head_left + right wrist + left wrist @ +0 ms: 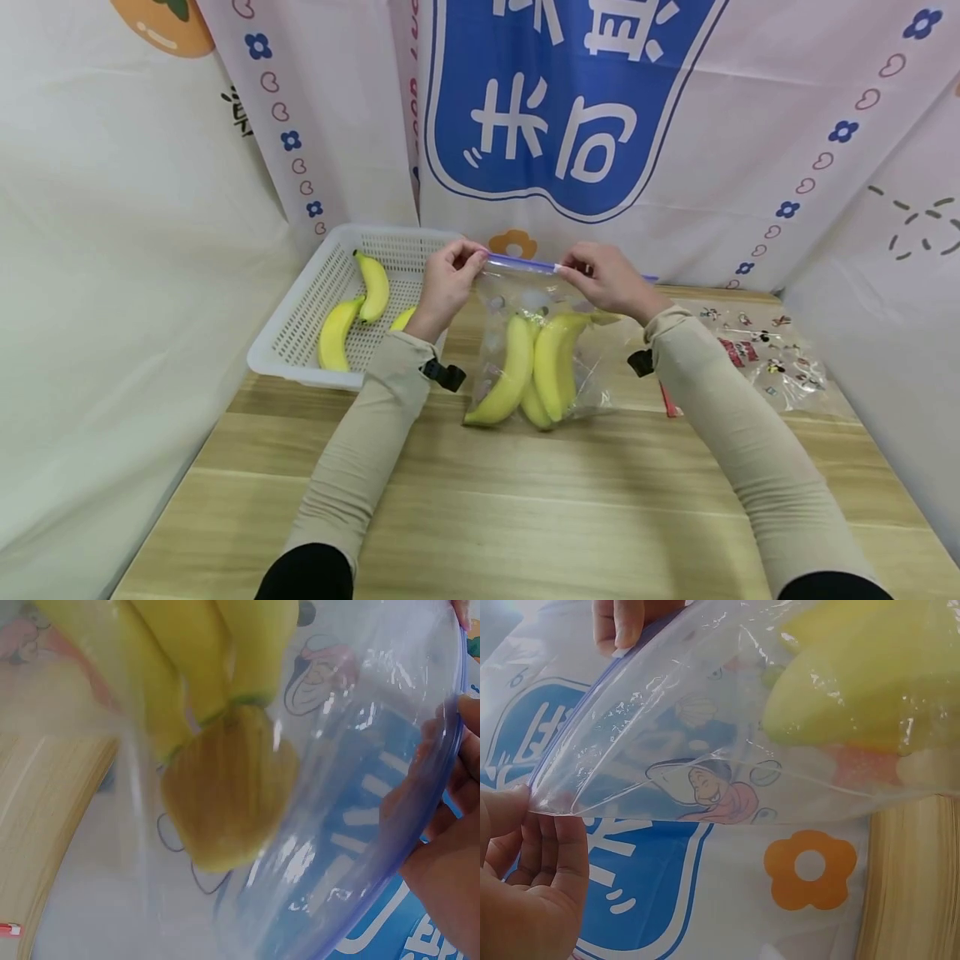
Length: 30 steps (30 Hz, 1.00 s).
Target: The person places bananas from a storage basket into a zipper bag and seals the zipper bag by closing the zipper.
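Film of this clear, colour-printed plastic zip bag looks thin, limp and slick, likely to crease and slide under light fingers; the plump yellow curved bananas inside probably bring most of the weight, and their peel could bruise if squeezed. The bag is at the centre of the head view, its bottom seemingly resting on the pale wood-grain table. Best hold, I judge, is the stiffer blue-violet zip strip at twelve o'clock, with a palm under the load at six o'clock if it is lifted

The hands are apart, each pinching that edge — the left hand at its eleven o'clock corner, the right hand near one o'clock, by a small white tab. Whether the strip is sealed I cannot tell

Glossy and see-through, the film carries a smiling cartoon figure; the bananas lean tips-down, their broad tan-brown stem end blunt behind the plastic. A white perforated plastic basket sits at ten o'clock — near the bag
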Available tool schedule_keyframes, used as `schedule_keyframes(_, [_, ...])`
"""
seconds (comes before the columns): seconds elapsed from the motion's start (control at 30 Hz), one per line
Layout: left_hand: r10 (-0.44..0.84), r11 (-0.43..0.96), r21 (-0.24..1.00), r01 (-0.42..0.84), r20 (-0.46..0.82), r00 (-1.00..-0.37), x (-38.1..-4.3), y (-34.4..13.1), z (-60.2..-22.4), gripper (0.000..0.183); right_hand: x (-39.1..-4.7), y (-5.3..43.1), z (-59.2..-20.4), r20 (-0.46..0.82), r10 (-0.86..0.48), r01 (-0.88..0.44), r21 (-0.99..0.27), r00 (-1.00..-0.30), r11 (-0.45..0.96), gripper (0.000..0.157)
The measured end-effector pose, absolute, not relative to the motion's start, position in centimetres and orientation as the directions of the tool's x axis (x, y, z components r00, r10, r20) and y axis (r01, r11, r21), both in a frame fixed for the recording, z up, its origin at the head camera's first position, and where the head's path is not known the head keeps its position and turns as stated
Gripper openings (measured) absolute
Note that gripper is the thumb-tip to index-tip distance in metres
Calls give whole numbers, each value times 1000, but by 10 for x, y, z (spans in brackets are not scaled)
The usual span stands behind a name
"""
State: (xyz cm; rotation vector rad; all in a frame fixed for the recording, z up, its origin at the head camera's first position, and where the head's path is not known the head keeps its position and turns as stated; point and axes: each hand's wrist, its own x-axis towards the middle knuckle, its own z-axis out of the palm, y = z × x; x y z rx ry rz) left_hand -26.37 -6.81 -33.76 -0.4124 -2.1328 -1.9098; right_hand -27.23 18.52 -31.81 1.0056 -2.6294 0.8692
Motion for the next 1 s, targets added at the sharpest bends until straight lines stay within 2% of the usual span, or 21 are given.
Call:
schedule_keyframes(0.43, [36,70,930,361,359,-933,-262,-71,-335,16,-268,197,-317,383,-552,-671,-436,-741,599,16])
schedule_keyframes(0.67, [28,78,928,365,364,-931,-249,-72,-321,14,-268,209,-319,403,-537,-672,-430,-741,603,15])
schedule_keyframes(1.0, [14,63,927,369,369,-929,-267,-75,-338,14,-267,219,-320,425,-530,-678,-422,-734,601,12])
